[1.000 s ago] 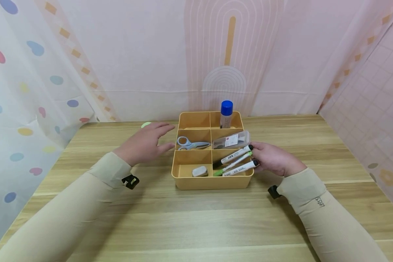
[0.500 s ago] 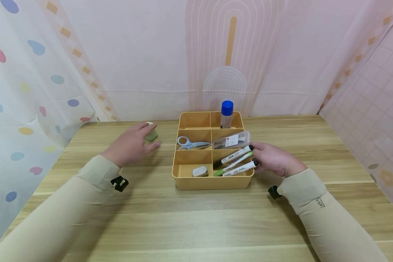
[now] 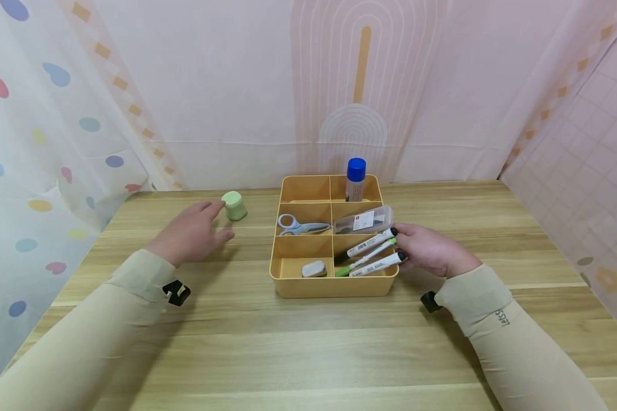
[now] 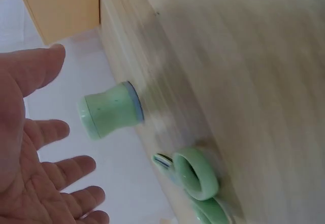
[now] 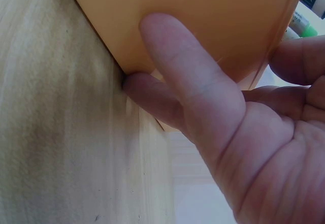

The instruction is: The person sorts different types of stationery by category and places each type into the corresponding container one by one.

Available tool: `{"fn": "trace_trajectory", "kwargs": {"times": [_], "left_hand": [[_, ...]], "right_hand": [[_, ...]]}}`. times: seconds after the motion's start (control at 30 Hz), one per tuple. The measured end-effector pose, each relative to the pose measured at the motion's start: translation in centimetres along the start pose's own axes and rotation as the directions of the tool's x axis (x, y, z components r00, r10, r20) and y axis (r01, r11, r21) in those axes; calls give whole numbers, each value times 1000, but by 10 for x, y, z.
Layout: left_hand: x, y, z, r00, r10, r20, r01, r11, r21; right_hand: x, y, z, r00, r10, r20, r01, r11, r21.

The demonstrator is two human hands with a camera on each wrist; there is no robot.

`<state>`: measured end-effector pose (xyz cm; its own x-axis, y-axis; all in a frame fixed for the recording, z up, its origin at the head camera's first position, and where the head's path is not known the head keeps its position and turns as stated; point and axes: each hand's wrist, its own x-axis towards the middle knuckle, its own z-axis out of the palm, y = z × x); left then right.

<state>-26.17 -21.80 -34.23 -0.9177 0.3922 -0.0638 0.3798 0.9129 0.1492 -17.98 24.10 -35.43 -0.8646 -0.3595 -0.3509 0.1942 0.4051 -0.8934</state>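
My left hand [image 3: 191, 233] is held with fingers spread and nothing in it. At its fingertips in the head view stands a pale green, waisted cylinder [image 3: 235, 206]; the left wrist view shows its grey base [image 4: 134, 101] on the table, apart from the fingers. Green-handled scissors [image 4: 195, 174] lie beyond, hidden by the hand in the head view. My right hand [image 3: 434, 249] rests against the right side of a yellow six-compartment organizer [image 3: 334, 287]. In the right wrist view its fingers [image 5: 195, 76] press the outer wall, one touching the rim.
The organizer holds blue-handled scissors [image 3: 300, 226], a glue stick [image 3: 356, 178], a clear plastic case [image 3: 364, 220], a small white-topped block [image 3: 314, 268], two markers [image 3: 377, 264] and a green-and-white pen [image 3: 368, 255]. A patterned curtain [image 3: 216, 114] hangs behind the wooden table [image 3: 308, 354].
My left hand has moved left, away from the organizer, uncovering the green cylinder. My right hand and the organizer have stayed in place.
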Motion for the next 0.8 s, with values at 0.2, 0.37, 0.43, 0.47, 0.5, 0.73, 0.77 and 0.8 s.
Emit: {"fn": "trace_trajectory", "kwargs": {"times": [0.2,0.37,0.43,0.47,0.5,0.73,0.77,0.8], "left_hand": [[-4,-12,4,998,-54,46,54,999,-3],[-7,-19,7,993,-81,81,81,997,1],[-8,-20,7,991,-97,95,97,995,-1],[-9,-21,7,990,-104,99,105,994,-6],[-10,-21,7,988,-113,102,114,993,-10],[-13,-25,8,980,-154,130,159,987,-28],[-13,-25,9,979,-156,134,161,987,-28],[-13,-26,8,978,-157,135,162,986,-29]], "right_hand": [[1,1,0,1000,7,-7,-7,1000,-2],[1,1,0,1000,-3,-4,3,1000,6],[1,1,0,1000,-4,-4,4,1000,5],[0,1,0,1000,-3,-4,3,1000,5],[0,1,0,1000,-3,-5,3,1000,3],[0,0,0,1000,0,-6,0,1000,-5],[0,0,0,1000,0,-6,0,1000,-5],[0,0,0,1000,0,-5,0,1000,-6]]}}
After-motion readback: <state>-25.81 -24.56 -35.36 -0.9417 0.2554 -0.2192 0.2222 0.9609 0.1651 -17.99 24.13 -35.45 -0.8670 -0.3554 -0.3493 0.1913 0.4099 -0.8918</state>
